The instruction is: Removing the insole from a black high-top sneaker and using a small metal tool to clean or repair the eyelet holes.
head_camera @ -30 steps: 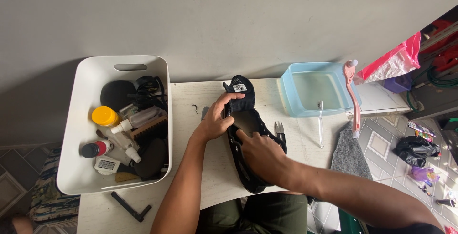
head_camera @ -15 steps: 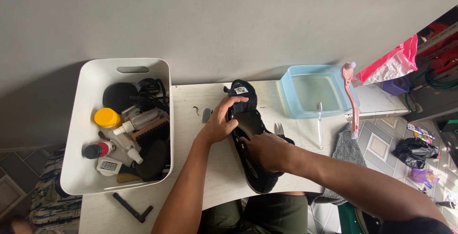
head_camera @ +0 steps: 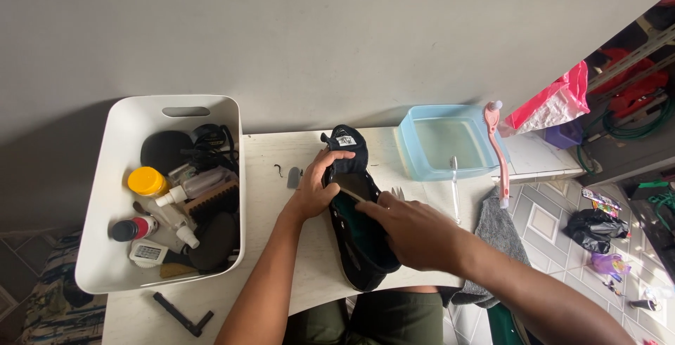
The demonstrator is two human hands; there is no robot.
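Black shoe (head_camera: 357, 243) lies lengthwise at the middle of the white worktop (head_camera: 274, 246), heel end far, toe end at the near edge, opening up, dark green lining showing inside. Left hand (head_camera: 314, 189) grips the shoe's left side near the collar, fingers curled over the rim, thumb towards the tongue. Right hand (head_camera: 416, 232) sits on the shoe's right side, fingers closed and pinching a thin light strip at the opening; exactly what the strip is, cannot tell. Both forearms come in from the near edge.

Just left of the shoe, a small grey piece (head_camera: 293, 177) and a small dark curl (head_camera: 278, 170) lie on the worktop. Right of the shoe, a small metal tool (head_camera: 398, 192) partly shows beside the right hand.

Far right: light blue tub (head_camera: 444, 142) with water, a pink long-handled brush (head_camera: 498, 152) resting along its right rim, a thin white brush (head_camera: 455, 187) leaning over its near edge. Grey cloth (head_camera: 494, 236) hangs off the right worktop edge.

Left: white bin (head_camera: 112, 197) holding a yellow-capped jar (head_camera: 147, 181), white bottles (head_camera: 186, 183), a wooden brush (head_camera: 209, 201), a red-and-black can (head_camera: 132, 229), dark pads and cords. Black L-shaped tool (head_camera: 183, 314) lies near the bin on the worktop.
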